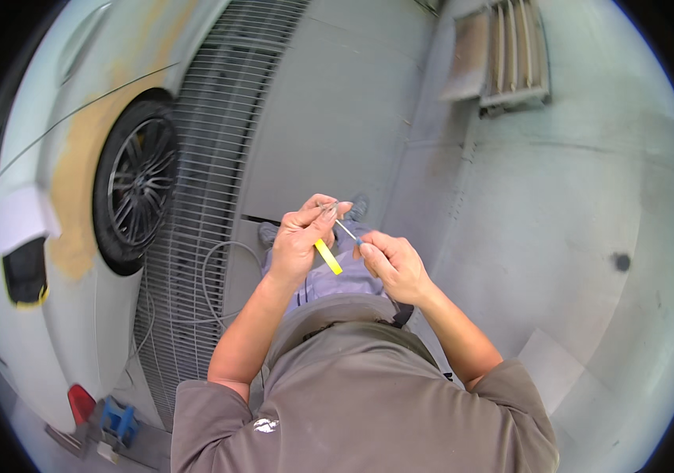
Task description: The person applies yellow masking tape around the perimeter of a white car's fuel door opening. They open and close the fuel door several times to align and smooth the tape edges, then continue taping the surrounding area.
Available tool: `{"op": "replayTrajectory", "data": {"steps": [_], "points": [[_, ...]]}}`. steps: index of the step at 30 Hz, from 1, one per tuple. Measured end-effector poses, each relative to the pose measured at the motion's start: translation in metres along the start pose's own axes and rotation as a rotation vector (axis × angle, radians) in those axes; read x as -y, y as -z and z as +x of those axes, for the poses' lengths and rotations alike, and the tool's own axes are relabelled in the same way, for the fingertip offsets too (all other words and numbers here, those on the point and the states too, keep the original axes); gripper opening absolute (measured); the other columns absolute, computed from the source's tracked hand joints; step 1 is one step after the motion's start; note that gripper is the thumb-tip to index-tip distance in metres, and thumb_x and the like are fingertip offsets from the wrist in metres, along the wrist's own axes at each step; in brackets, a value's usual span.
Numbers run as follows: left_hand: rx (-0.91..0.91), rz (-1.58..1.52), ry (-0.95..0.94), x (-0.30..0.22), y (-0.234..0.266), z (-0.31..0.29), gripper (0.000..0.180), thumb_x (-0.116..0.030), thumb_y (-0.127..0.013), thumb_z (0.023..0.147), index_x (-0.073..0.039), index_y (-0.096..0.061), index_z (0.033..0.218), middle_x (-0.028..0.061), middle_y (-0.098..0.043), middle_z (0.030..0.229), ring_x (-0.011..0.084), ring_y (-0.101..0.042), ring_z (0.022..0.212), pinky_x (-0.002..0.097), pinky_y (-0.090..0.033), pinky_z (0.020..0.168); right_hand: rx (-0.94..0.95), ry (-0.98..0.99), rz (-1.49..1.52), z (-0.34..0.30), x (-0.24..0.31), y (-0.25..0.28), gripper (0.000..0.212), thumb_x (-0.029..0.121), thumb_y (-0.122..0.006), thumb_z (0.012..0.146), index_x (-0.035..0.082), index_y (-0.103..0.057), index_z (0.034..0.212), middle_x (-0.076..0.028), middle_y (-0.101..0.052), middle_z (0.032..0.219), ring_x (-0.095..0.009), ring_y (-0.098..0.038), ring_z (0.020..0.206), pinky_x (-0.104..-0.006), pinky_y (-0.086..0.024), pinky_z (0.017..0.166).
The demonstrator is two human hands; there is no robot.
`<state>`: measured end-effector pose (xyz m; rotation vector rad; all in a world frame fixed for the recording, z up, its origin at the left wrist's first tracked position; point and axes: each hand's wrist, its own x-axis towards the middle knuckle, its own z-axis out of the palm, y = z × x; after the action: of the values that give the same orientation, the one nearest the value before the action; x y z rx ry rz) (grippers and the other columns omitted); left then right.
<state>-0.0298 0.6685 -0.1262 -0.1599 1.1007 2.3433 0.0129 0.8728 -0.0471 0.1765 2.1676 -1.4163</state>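
Note:
My left hand (304,235) is raised in front of my waist, its fingers pinched together. A bright yellow strip (327,257) hangs down out of it. Something small and greyish shows at its fingertips, too small to name. To the right, my right hand (394,266) is closed on the blue end of a thin pale rod (345,229). The rod slants up and left, and its far tip meets the fingertips of my left hand. What the rod is I cannot make out.
A light-coloured car (77,307) with tan patches and a black wheel (138,181) stands at left. Beside it runs a floor grate (219,134) with a thin grey hose (204,268). A blue stand (120,422) sits lower left, a slatted metal frame (514,55) upper right.

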Motion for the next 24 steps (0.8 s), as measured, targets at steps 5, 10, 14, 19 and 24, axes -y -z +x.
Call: {"op": "replayTrajectory", "data": {"steps": [5,10,14,19,24], "points": [[-0.291,-0.268,-0.169,-0.066,0.062,-0.076,0.033,-0.022,-0.06,0.113,0.005,-0.078,0.117,0.005,-0.069,0.097,0.0065,-0.055,0.067,0.0241,-0.045,0.062,0.056,0.247,-0.039,0.009,0.056,-0.075,0.015,0.018,-0.069,0.105,0.004,-0.07,0.102,-0.006,-0.052,0.063,-0.016,-0.049,0.055,-0.0344,-0.041,0.055],[-0.346,-0.016,-0.313,-0.113,0.087,-0.135,0.04,-0.029,-0.06,0.113,0.006,-0.075,0.127,0.0046,-0.071,0.09,0.0042,-0.051,0.063,0.0221,-0.044,0.061,0.075,0.489,-0.09,0.024,0.101,-0.112,0.008,0.01,-0.075,0.1,0.003,-0.07,0.101,-0.004,-0.049,0.057,-0.015,-0.046,0.049,-0.0334,-0.038,0.051],[-0.446,0.074,-0.386,-0.124,0.088,-0.156,0.031,-0.021,-0.069,0.109,0.007,-0.077,0.12,0.0046,-0.073,0.091,0.0039,-0.052,0.064,0.0219,-0.043,0.059,0.245,0.495,-0.156,0.045,0.134,-0.13,0.009,0.01,-0.074,0.099,0.004,-0.072,0.105,-0.004,-0.049,0.057,-0.017,-0.048,0.049,-0.0333,-0.038,0.051],[-0.665,-0.209,-0.59,-0.152,0.117,-0.164,0.018,-0.012,-0.072,0.105,0.005,-0.08,0.104,0.0062,-0.071,0.084,0.0063,-0.053,0.061,0.0241,-0.042,0.057,0.442,0.563,-0.18,0.085,0.173,-0.156,0.016,0.011,-0.072,0.101,0.004,-0.075,0.114,-0.005,-0.05,0.058,-0.018,-0.047,0.049,-0.0337,-0.039,0.052],[-0.751,-0.291,-0.621,-0.191,0.171,-0.176,0.016,-0.008,-0.069,0.104,0.0,-0.075,0.117,0.0036,-0.064,0.083,0.0079,-0.054,0.066,0.0245,-0.045,0.061,0.452,0.57,-0.218,0.134,0.215,-0.178,0.018,0.011,-0.069,0.1,0.002,-0.072,0.115,-0.01,-0.058,0.062,-0.026,-0.056,0.052,-0.039,-0.044,0.054]]}}
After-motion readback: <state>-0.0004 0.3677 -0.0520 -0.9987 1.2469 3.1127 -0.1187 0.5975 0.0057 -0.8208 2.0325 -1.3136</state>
